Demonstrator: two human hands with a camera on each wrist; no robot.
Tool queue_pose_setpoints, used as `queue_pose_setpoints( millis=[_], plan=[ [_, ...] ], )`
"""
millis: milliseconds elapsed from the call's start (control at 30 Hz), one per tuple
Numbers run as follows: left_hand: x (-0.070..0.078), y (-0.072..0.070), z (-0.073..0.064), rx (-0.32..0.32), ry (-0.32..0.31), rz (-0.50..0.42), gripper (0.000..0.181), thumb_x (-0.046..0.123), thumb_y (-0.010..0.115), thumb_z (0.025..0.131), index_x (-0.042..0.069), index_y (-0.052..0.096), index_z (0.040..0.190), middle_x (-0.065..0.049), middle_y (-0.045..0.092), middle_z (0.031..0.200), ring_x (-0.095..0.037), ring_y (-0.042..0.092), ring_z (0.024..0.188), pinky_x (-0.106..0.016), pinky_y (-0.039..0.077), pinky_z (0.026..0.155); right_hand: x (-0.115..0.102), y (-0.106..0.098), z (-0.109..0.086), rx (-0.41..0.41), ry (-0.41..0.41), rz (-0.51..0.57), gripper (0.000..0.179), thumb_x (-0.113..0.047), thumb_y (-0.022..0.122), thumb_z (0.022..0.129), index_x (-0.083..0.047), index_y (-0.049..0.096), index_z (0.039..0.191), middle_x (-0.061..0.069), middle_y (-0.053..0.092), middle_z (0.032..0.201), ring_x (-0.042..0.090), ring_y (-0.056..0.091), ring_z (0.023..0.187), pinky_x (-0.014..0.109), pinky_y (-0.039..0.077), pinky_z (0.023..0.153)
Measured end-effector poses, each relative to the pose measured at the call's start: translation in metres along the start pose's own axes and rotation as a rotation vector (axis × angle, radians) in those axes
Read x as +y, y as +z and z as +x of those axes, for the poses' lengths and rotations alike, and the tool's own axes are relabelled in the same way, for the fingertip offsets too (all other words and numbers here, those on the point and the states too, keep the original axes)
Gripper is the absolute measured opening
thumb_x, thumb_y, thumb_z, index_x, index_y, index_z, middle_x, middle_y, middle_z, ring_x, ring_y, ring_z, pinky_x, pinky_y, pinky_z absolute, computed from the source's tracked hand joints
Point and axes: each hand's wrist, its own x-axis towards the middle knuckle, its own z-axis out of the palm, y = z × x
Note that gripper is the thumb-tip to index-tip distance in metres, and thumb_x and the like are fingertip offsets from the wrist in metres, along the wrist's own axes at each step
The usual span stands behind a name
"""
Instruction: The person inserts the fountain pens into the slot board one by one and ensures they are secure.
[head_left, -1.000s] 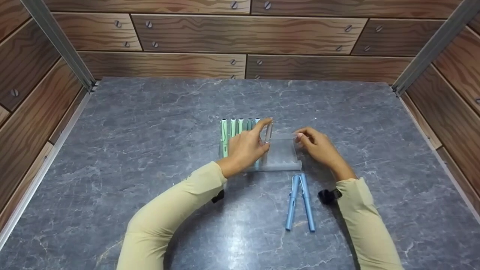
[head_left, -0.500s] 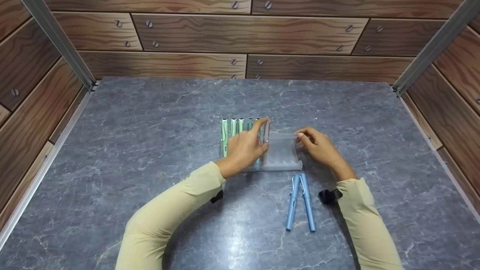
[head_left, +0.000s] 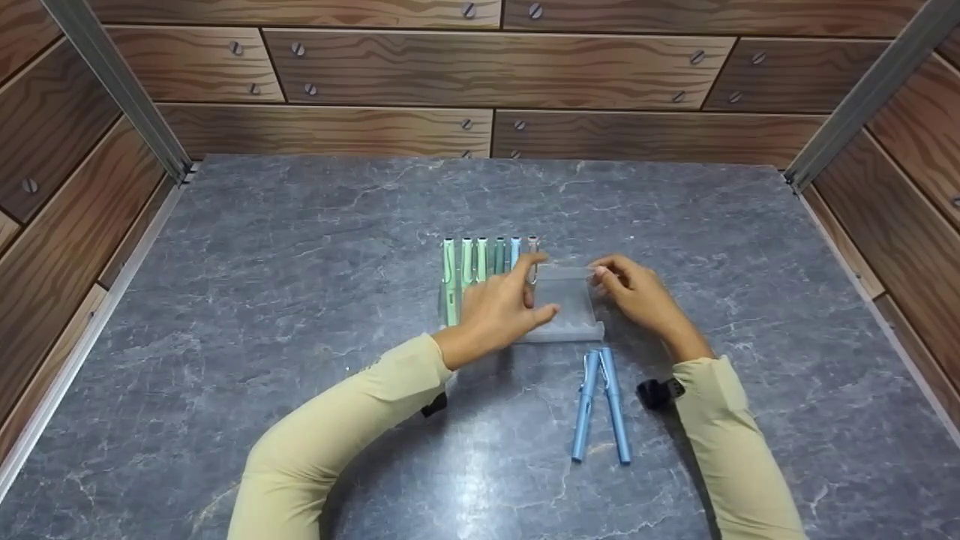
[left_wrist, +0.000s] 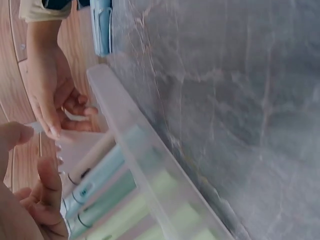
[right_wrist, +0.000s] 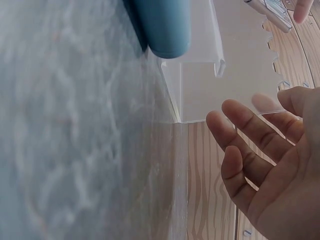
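Observation:
A frosted clear pen stand (head_left: pixel 568 304) sits mid-table, its left part bearing several capped pens side by side: light green pens (head_left: pixel 449 277), a dark green pen (head_left: pixel 499 255), a light blue pen (head_left: pixel 516 247) and a greyish-pink pen (head_left: pixel 533 244). Over these pens hovers my left hand (head_left: pixel 491 311), thumb and forefinger spread, nothing between them; it hides their lower halves. My right hand (head_left: pixel 637 296) pinches the stand's far right corner between thumb and forefinger; through the panel in the right wrist view, the forefinger (right_wrist: pixel 265 103) shows behind it. The other fingers are loosely bent.
Two blue pens, a left one (head_left: pixel 585 405) and a right one (head_left: pixel 615 405), lie on the grey marbled table (head_left: pixel 337 225) in front of the stand's right end, their upper ends together. Wood-patterned walls (head_left: pixel 495 71) and metal posts (head_left: pixel 120 90) bound the table.
The greyish-pink pen, earlier held in my left hand, tipped left into the row beside the light blue pen and was let go. My left hand opened and drew slightly nearer. Right hand unmoved.

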Motion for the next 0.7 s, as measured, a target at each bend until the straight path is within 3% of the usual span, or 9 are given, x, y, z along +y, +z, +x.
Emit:
queue_pose_setpoints(
  millis=[233,433,700],
  plan=[
    [0.011,0.007,-0.009,-0.116,0.048,-0.063,0.062,0.04,0.073,0.082,0.021,0.048,0.136,0.001,0.071,0.092,-0.008,0.06,0.066,-0.019,0.044,0.054,0.0,0.0,0.0,-0.009,0.003,-0.015,0.033,-0.025,0.044,0.103,-0.002,0.061,0.119,0.019,0.068,0.102,0.032,0.065,0.089,0.033,0.049,0.075],
    [0.016,0.016,-0.014,-0.238,0.129,-0.084,0.059,0.042,0.072,0.083,0.021,0.05,0.134,0.0,0.071,0.101,-0.008,0.064,0.077,-0.017,0.047,0.062,0.0,0.0,0.0,-0.012,0.002,-0.011,0.035,-0.026,0.044,0.103,-0.001,0.06,0.12,0.019,0.067,0.103,0.033,0.065,0.09,0.034,0.049,0.075],
    [0.018,0.03,-0.016,-0.355,0.18,-0.044,0.061,0.043,0.073,0.083,0.024,0.05,0.136,0.002,0.07,0.108,-0.006,0.061,0.075,-0.017,0.045,0.06,0.0,0.0,0.001,-0.003,0.0,-0.028,0.035,-0.027,0.044,0.103,-0.002,0.061,0.12,0.019,0.068,0.103,0.032,0.066,0.09,0.034,0.05,0.076]
  ],
)
